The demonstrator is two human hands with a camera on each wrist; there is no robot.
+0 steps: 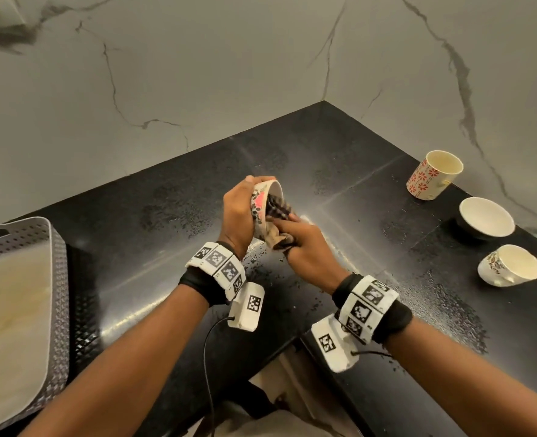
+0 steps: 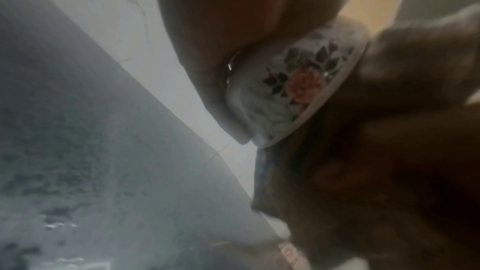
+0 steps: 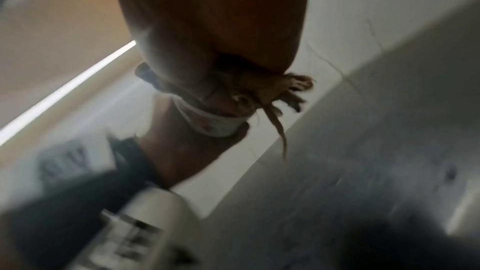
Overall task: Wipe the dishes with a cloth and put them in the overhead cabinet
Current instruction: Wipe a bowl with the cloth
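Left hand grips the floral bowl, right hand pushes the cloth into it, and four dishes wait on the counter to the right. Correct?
Not quite: the head view shows three dishes there, not four: a red-patterned cup, a white bowl and a floral cup. The rest stands.

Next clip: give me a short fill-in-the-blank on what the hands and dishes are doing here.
1. The left hand holds a floral ____ tilted on its side.
2. The right hand presses a ____ into it.
3. On the black counter, to the right, ____ other dishes stand.
4. The grey perforated basket sits at the ____ edge of the head view.

Missing words: cup; cloth; three; left
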